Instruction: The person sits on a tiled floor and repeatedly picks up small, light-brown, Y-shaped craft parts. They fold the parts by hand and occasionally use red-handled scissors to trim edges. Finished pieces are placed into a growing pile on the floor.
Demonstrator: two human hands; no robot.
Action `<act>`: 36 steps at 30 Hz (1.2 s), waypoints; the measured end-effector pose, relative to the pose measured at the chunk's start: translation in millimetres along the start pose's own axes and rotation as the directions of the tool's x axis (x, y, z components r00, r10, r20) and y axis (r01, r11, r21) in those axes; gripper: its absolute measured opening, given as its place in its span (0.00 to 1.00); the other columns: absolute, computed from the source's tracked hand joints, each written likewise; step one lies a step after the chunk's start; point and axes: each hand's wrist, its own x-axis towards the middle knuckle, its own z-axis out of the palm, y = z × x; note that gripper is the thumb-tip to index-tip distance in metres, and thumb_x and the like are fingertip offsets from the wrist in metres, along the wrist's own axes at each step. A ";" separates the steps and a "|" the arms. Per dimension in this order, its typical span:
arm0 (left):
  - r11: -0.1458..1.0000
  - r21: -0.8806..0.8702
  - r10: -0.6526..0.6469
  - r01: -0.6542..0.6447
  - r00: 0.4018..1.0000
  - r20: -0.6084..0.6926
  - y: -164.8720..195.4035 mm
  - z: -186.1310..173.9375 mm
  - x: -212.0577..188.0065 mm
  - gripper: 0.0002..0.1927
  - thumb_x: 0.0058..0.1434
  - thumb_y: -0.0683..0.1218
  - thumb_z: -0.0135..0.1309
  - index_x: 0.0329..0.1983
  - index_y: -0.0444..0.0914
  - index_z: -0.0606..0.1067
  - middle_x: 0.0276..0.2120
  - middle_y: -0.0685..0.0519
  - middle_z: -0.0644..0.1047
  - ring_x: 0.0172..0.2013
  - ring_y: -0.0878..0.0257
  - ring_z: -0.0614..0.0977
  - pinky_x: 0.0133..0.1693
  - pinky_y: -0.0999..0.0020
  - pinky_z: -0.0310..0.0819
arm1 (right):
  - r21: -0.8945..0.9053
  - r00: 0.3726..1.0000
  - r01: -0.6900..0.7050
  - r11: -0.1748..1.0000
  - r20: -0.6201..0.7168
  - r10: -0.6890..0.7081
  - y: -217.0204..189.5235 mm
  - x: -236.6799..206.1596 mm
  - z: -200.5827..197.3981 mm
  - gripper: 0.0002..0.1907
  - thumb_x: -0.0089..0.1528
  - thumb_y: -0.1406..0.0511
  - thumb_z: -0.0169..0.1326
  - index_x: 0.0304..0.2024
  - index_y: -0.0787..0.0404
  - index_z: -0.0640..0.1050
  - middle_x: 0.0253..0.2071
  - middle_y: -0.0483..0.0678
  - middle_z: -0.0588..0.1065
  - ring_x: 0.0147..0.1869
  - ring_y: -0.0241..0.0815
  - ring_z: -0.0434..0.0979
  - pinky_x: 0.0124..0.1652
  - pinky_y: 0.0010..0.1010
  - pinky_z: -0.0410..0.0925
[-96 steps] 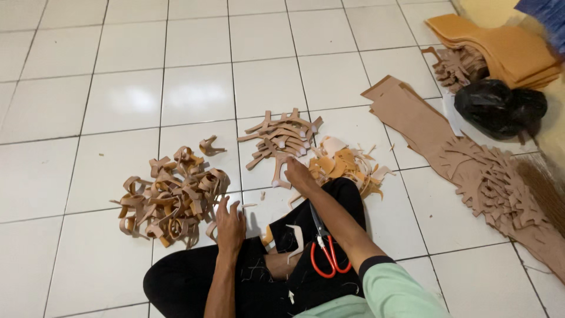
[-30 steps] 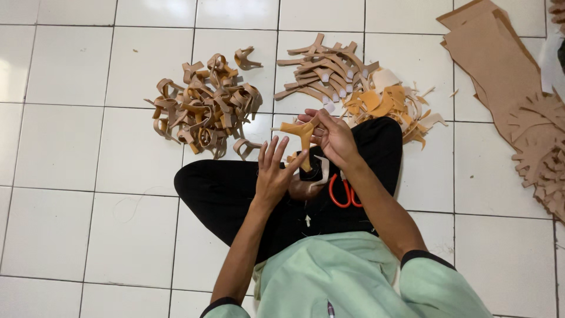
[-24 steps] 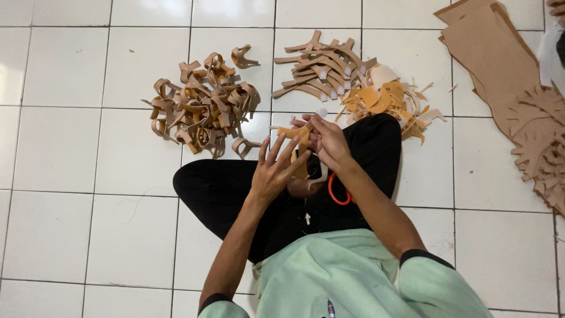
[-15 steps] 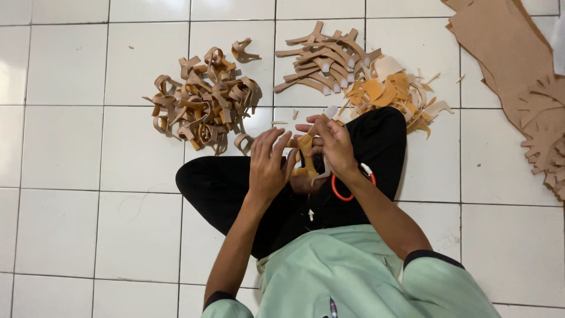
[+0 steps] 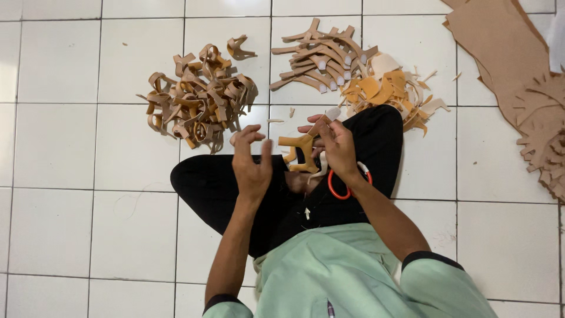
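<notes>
Right hand (image 5: 336, 147) fingers pinch tan strap piece (image 5: 301, 144) — left hand (image 5: 252, 166) fingers spread.

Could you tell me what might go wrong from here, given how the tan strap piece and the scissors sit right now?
The right hand alone pinches the tan strap piece; the left hand is open beside it, so the piece could slip. The red-handled scissors lie loose on the lap under the right wrist and might slide off or nick the leg. A dropped piece could get lost among the orange scraps.

No packages, labels, signs or screens anywhere in view
</notes>
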 end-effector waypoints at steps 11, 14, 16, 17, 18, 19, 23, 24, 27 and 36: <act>0.962 0.137 0.191 -0.236 0.941 0.281 3.0 41.1 -26.7 0.07 0.65 0.38 0.60 0.43 0.34 0.74 0.34 0.49 0.79 0.36 0.53 0.83 0.40 0.58 0.78 | -0.125 0.997 -0.078 0.989 0.020 0.081 7.8 -31.3 -10.2 0.22 0.72 0.57 0.46 0.57 0.68 0.75 0.47 0.53 0.83 0.34 0.35 0.82 0.29 0.21 0.74; 1.000 0.005 -0.002 0.000 0.959 0.284 -5.0 52.3 -36.9 0.05 0.66 0.37 0.56 0.43 0.30 0.73 0.33 0.47 0.78 0.32 0.54 0.82 0.35 0.61 0.77 | -0.190 0.998 0.024 0.982 0.062 -0.012 11.8 -42.3 -26.7 0.22 0.72 0.58 0.49 0.62 0.68 0.71 0.50 0.51 0.81 0.42 0.36 0.83 0.38 0.22 0.76; 0.965 -0.170 -0.142 0.197 0.946 0.291 -11.7 53.7 -37.8 0.05 0.70 0.37 0.52 0.45 0.29 0.71 0.35 0.47 0.78 0.33 0.59 0.83 0.35 0.69 0.77 | -0.431 0.996 0.086 0.898 0.061 -0.066 14.8 -50.1 -38.3 0.23 0.68 0.61 0.55 0.61 0.67 0.72 0.47 0.51 0.79 0.43 0.38 0.82 0.40 0.25 0.76; 0.954 -0.177 -0.188 0.243 0.942 0.279 -14.8 53.1 -37.1 0.05 0.70 0.38 0.52 0.45 0.29 0.73 0.34 0.48 0.79 0.32 0.62 0.83 0.35 0.70 0.78 | -0.630 0.997 0.070 0.773 0.036 -0.061 16.2 -59.2 -44.1 0.23 0.64 0.62 0.59 0.59 0.65 0.75 0.42 0.52 0.79 0.39 0.41 0.81 0.37 0.27 0.75; 0.939 -0.185 -0.238 0.292 0.934 0.265 -17.5 52.2 -36.3 0.05 0.71 0.39 0.51 0.45 0.30 0.74 0.34 0.49 0.80 0.32 0.64 0.83 0.34 0.71 0.78 | -0.795 0.998 0.046 0.605 0.013 -0.058 18.6 -69.4 -48.6 0.23 0.60 0.63 0.64 0.57 0.63 0.77 0.37 0.53 0.78 0.34 0.43 0.80 0.35 0.29 0.74; 0.920 -0.194 -0.291 0.341 0.925 0.245 -19.7 51.4 -35.4 0.06 0.71 0.39 0.51 0.45 0.31 0.75 0.33 0.50 0.81 0.31 0.66 0.83 0.34 0.72 0.78 | -0.864 0.982 0.153 0.479 0.079 -0.171 22.1 -80.1 -50.8 0.26 0.57 0.63 0.64 0.56 0.63 0.76 0.39 0.55 0.77 0.37 0.46 0.79 0.37 0.31 0.74; 0.883 -0.243 -0.366 0.401 0.913 0.178 -22.8 48.5 -34.7 0.07 0.72 0.42 0.52 0.46 0.32 0.77 0.32 0.53 0.82 0.31 0.70 0.81 0.33 0.75 0.77 | -0.919 0.962 0.160 0.360 0.063 -0.266 35.7 -112.5 -60.0 0.32 0.52 0.68 0.66 0.58 0.68 0.73 0.44 0.59 0.74 0.41 0.48 0.77 0.40 0.34 0.73; 0.878 -0.251 -0.378 0.408 0.912 0.162 -22.6 48.3 -34.9 0.07 0.72 0.42 0.53 0.45 0.32 0.77 0.32 0.53 0.81 0.31 0.71 0.81 0.32 0.76 0.77 | -0.898 0.977 0.075 0.434 -0.020 -0.210 36.8 -113.4 -65.1 0.32 0.53 0.70 0.66 0.60 0.70 0.73 0.45 0.60 0.74 0.39 0.47 0.77 0.39 0.33 0.73; 0.865 -0.280 -0.396 0.417 0.909 0.132 -20.9 47.4 -35.6 0.08 0.72 0.44 0.53 0.45 0.33 0.78 0.32 0.54 0.81 0.30 0.72 0.80 0.31 0.77 0.76 | -0.510 0.979 -0.073 0.857 -0.199 -0.035 33.7 -109.5 -79.6 0.32 0.61 0.68 0.64 0.65 0.72 0.69 0.45 0.46 0.77 0.38 0.34 0.76 0.38 0.23 0.73; 0.824 -0.367 -0.433 0.432 0.897 0.085 -6.0 48.2 -33.3 0.10 0.71 0.45 0.55 0.46 0.32 0.79 0.34 0.55 0.82 0.36 0.71 0.83 0.38 0.77 0.82 | 0.067 0.892 -0.171 0.983 0.434 0.126 16.1 -113.7 -43.8 0.43 0.63 0.35 0.48 0.51 0.70 0.75 0.28 0.43 0.68 0.20 0.28 0.69 0.19 0.19 0.65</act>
